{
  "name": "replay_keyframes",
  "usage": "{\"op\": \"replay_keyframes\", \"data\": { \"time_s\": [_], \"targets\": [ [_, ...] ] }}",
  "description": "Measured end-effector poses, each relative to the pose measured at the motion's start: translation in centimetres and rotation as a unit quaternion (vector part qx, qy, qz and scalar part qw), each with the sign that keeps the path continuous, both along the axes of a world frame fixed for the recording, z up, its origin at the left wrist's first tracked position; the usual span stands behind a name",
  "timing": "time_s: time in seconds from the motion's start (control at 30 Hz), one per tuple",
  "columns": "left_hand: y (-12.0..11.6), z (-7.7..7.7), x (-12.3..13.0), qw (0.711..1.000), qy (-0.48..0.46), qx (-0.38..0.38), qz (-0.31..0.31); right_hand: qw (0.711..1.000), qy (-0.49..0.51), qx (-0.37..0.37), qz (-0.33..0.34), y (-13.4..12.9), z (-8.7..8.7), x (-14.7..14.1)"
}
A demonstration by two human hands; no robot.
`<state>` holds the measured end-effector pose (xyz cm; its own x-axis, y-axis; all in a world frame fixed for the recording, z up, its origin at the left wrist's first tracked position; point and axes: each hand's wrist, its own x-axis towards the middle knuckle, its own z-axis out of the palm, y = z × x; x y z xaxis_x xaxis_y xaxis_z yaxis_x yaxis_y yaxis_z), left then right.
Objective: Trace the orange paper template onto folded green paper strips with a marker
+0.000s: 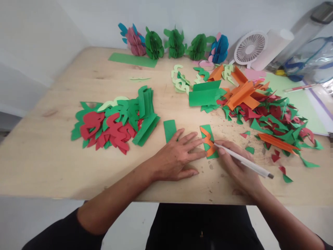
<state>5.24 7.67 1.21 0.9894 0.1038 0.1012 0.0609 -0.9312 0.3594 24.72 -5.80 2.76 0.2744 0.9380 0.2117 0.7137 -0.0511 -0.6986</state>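
An orange wavy paper shape (pixel 209 143) lies on a small green paper strip (pixel 213 134) near the table's front edge. My left hand (pixel 179 154) is spread flat on the wood, its fingertips reaching the left side of the orange shape and strip. Between the fingers of my right hand (pixel 238 163) is a white pen (pixel 247 163), with its tip at the right edge of the orange shape. Another green strip (pixel 170 129) lies just beyond my left hand, its lower end partly covered by the fingers.
Red cutouts (pixel 114 132) and green cutouts (pixel 130 108) form a pile at left. Folded orange paper (pixel 244 95) and green scraps (pixel 278 121) cover the right side. Several paper figures (pixel 176 43) stand along the wall beside a white fan (pixel 250 48).
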Motion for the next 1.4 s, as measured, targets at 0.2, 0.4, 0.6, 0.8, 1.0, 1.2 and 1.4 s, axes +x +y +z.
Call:
{"op": "replay_keyframes", "data": {
  "time_s": [0.2,0.4,0.6,0.8,1.0,1.2,1.4],
  "targets": [
    [0.1,0.0,0.0,1.000,0.010,-0.013,0.002,0.994,0.096,-0.023,-0.045,0.9,-0.4,-0.6],
    [0.1,0.0,-0.1,1.000,0.005,-0.024,-0.002,0.994,0.088,-0.040,-0.048,1.3,-0.4,-0.9],
    [0.2,-0.1,-0.1,1.000,0.008,-0.030,-0.002,0.995,0.081,-0.037,-0.045,1.5,-0.4,-1.0],
    [0.2,-0.2,-0.1,1.000,0.006,-0.030,-0.001,0.996,0.066,-0.032,-0.043,1.7,-0.2,-1.1],
    [0.1,-0.2,-0.1,1.000,0.003,-0.030,-0.002,0.998,0.046,-0.035,-0.038,1.6,-0.2,-1.1],
    [0.1,0.0,-0.1,0.999,0.012,-0.033,0.003,0.999,0.023,-0.031,-0.034,1.5,-0.2,-1.0],
    [0.1,-0.1,0.0,0.999,0.008,-0.031,0.001,0.999,0.012,-0.024,-0.038,1.4,0.0,-1.0]
  ]
}}
